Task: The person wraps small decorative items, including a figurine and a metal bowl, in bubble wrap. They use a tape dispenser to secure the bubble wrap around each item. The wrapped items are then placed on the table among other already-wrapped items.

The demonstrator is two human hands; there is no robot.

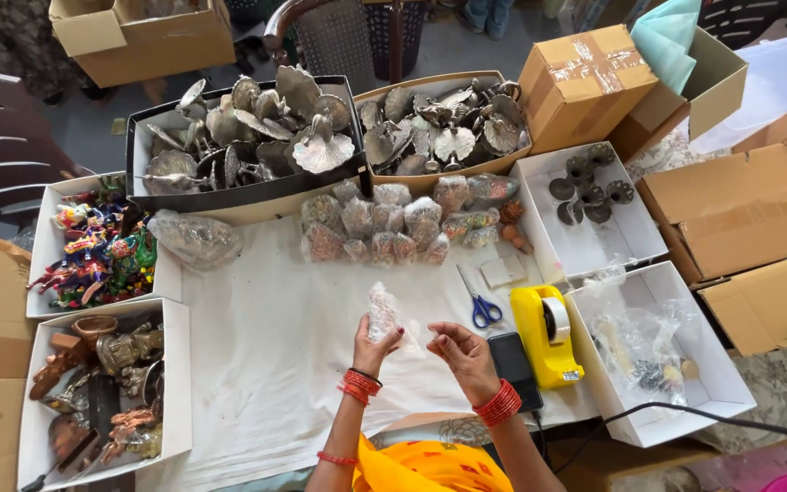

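Left hand [372, 344] gripped a small plastic-wrapped item [382, 311] upright over the white cloth [266, 355] | right hand [460, 349] pinched, seemingly on tape | sealing wanted wrap held taut; tape dispenser [546, 333] and scissors [479, 301] lay near.

Glossy clear plastic packet [382, 311], matt white cloth [266, 346], dull grey metal leaves [257, 128].

surface: white-clothed table [266, 364] | lying on it: scissors [478, 299] just left of yellow tape dispenser [546, 333]; wrapped packets [393, 223] lying above-left of dispenser
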